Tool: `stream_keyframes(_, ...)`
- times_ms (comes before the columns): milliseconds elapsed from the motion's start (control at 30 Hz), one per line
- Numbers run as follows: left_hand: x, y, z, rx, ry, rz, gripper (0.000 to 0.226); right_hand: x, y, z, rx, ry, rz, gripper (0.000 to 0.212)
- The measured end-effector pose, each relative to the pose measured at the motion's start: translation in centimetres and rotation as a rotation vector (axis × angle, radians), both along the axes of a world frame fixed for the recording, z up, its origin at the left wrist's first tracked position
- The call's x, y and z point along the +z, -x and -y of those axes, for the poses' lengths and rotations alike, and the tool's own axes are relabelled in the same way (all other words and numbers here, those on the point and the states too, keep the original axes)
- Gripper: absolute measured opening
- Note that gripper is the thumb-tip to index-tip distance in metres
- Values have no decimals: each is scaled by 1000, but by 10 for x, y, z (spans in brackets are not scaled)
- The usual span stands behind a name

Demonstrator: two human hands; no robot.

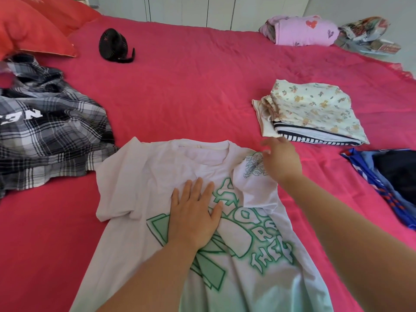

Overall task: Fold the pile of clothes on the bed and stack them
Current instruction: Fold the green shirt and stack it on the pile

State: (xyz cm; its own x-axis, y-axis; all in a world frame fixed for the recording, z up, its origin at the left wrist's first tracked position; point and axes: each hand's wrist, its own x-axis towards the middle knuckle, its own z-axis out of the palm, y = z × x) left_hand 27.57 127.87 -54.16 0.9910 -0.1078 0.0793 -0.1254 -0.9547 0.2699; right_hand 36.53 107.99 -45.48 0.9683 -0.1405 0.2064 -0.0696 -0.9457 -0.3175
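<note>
A white T-shirt (139, 176) with green lettering lies spread flat on the pink bedspread in front of me. My left hand (194, 212) presses flat on its chest, fingers straight. The shirt's right sleeve (254, 183) is folded inward over the body. My right hand (280, 158) hovers at that sleeve's shoulder with relaxed fingers, holding nothing that I can see. A folded stack (315, 113) sits to the right, a floral garment on top and a striped one beneath. A crumpled black-and-white plaid shirt (45, 131) lies unfolded at the left.
A blue and dark garment (387, 176) lies at the right edge. A pink bundle with hearts (304, 30) and a plastic bag (364, 34) sit at the far right. A small black fan (114, 46) and red pillows (29, 25) are at the head of the pink bedspread (191, 86).
</note>
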Motion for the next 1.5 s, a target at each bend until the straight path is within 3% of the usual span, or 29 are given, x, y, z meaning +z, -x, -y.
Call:
stream_keyframes(100,0,0,1,3,-4,2,62,-13,24,-16,201,31,14,23)
stream_keyframes(167,-1,-1,2,4,-1,0,62,-26,35,-25,310,124,-164,38)
stream_keyframes(267,-2,1,4,6,-6,-11,63,-35,40,-28,283,225,-345,50)
stream_keyframes(433,1,-1,6,-17,39,-59,62,-40,67,-50,261,113,-68,48)
stream_keyframes(600,25,-3,-5,-108,115,-145,53,-57,95,-60,230,178,-310,48)
stream_keyframes(700,54,-2,-32,-120,349,-5,35,-46,91,-67,193,143,-269,47)
stream_keyframes(833,79,-5,-99,141,285,222,34,-40,92,-105,296,107,-141,47)
stream_keyframes(933,74,-5,-142,417,214,163,31,-55,100,-132,365,90,-209,47)
stream_keyframes(1067,68,1,-164,757,758,-42,34,-74,100,-134,334,119,-257,48)
stream_keyframes(1300,82,-12,-172,843,1323,-421,14,-79,99,-133,321,137,-229,48)
stream_keyframes(1400,97,-15,-171,882,1587,-179,16,-79,99,-135,323,120,-226,48)
stream_keyframes(1500,120,-20,-157,704,1475,111,22,-78,100,-135,328,115,-222,47)
